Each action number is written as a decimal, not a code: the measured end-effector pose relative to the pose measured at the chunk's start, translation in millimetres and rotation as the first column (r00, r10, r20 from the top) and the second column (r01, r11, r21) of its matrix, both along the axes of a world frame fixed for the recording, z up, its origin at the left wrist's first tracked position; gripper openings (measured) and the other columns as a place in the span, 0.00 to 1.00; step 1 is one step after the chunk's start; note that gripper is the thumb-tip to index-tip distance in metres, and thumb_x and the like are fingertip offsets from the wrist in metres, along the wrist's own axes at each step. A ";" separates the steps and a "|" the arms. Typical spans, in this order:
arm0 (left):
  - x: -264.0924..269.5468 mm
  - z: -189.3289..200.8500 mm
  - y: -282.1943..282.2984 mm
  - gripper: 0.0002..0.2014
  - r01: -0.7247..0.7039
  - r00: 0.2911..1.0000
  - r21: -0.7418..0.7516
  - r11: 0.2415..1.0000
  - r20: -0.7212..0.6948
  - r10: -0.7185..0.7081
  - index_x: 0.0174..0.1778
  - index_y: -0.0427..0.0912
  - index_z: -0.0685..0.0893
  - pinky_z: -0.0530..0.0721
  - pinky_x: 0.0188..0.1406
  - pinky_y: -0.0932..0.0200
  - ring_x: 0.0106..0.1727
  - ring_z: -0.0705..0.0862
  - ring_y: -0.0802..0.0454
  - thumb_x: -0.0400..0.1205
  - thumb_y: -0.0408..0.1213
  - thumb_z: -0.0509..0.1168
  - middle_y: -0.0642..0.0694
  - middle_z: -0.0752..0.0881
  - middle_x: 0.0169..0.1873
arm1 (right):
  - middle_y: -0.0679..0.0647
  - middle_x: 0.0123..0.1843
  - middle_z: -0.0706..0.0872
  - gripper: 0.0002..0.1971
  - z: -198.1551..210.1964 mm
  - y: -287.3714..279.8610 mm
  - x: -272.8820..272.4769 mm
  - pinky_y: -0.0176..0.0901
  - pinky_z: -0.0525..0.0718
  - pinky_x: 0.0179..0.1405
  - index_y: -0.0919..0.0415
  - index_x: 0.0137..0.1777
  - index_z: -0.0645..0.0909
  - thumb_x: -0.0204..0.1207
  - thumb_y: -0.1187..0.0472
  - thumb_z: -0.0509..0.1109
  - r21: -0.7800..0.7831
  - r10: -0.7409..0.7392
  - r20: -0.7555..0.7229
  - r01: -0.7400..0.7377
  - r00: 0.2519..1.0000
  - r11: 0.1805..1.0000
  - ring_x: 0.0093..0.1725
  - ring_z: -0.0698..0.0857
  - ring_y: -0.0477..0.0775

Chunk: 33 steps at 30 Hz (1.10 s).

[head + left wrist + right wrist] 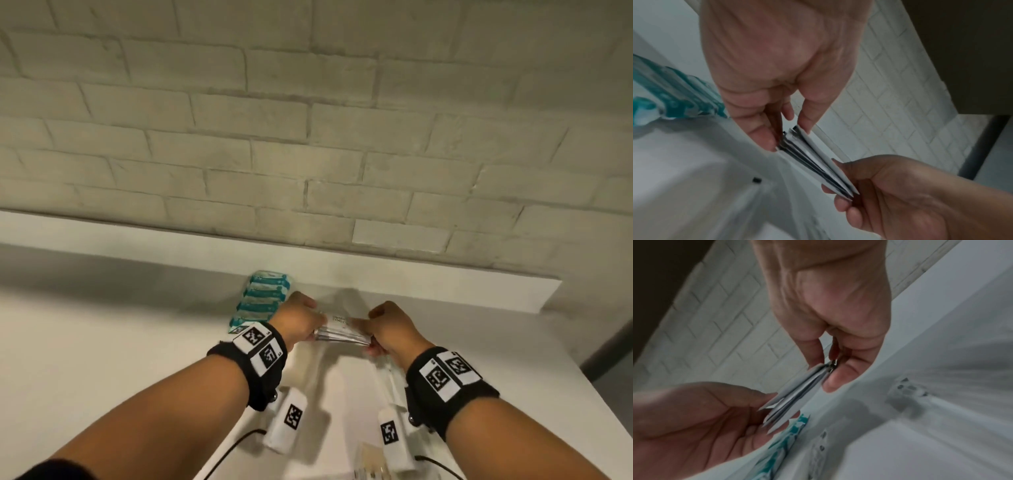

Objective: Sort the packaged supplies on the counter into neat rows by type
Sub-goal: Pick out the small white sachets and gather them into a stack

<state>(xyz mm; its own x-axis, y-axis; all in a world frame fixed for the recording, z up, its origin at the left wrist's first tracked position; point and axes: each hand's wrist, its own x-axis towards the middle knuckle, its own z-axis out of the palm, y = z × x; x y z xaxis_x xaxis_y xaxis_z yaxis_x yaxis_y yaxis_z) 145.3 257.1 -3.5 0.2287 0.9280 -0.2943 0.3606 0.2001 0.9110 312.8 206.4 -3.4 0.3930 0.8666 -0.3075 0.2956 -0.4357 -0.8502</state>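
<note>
A thin stack of flat white packets is held just above the white counter, edges fanned slightly. My left hand pinches its left end between thumb and fingers, and my right hand pinches the right end. The left wrist view shows the stack running from my left hand down to my right hand. From the right wrist, the stack runs from my right hand to my left hand. A row of overlapping teal packets lies left of the stack, by the wall.
A white brick wall with a low ledge backs the counter. Clear-wrapped packets lie nearer me and at the bottom edge. The counter ends at the right, with dark floor beyond.
</note>
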 end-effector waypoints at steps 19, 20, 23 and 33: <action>23.3 -19.3 94.1 0.28 0.566 0.481 0.072 0.821 -0.838 -0.258 0.65 0.37 0.75 0.80 0.54 0.54 0.61 0.83 0.41 0.74 0.48 0.74 0.40 0.83 0.60 | 0.56 0.66 0.79 0.28 -27.2 102.6 18.9 0.43 0.78 0.58 0.60 0.72 0.67 0.75 0.56 0.73 -0.330 0.522 0.548 -0.404 0.654 0.853 0.64 0.80 0.59; 25.9 -21.3 92.3 0.27 0.586 0.446 0.080 0.806 -0.863 -0.239 0.66 0.37 0.75 0.80 0.56 0.53 0.62 0.83 0.40 0.75 0.44 0.74 0.38 0.83 0.61 | 0.59 0.66 0.80 0.27 -33.3 103.5 20.4 0.47 0.80 0.60 0.59 0.73 0.67 0.76 0.57 0.70 -0.333 0.523 0.594 -0.405 0.611 0.852 0.64 0.81 0.60; 33.3 -25.5 93.5 0.25 0.597 0.438 0.114 0.794 -0.876 -0.204 0.66 0.34 0.74 0.80 0.58 0.51 0.63 0.82 0.39 0.76 0.35 0.73 0.36 0.83 0.61 | 0.58 0.66 0.80 0.24 -40.4 106.4 20.1 0.49 0.79 0.61 0.57 0.72 0.67 0.77 0.60 0.67 -0.309 0.516 0.674 -0.433 0.528 0.847 0.64 0.81 0.60; 49.3 -31.3 133.6 0.17 0.447 0.578 0.185 0.875 -0.807 -0.125 0.71 0.32 0.74 0.73 0.71 0.48 0.71 0.77 0.36 0.86 0.29 0.56 0.33 0.78 0.70 | 0.53 0.70 0.78 0.34 -43.7 148.0 29.2 0.46 0.77 0.67 0.49 0.71 0.76 0.64 0.58 0.82 -0.278 0.494 0.673 -0.431 0.550 0.858 0.67 0.80 0.56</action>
<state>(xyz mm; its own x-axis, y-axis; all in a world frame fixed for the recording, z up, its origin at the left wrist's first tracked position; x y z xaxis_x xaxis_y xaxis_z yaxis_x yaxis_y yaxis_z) 194.6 390.7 -34.7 0.3456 0.9213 -0.1785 0.9200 -0.2952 0.2578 342.0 354.5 -47.1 0.0626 0.9803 -0.1874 0.9585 -0.1114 -0.2625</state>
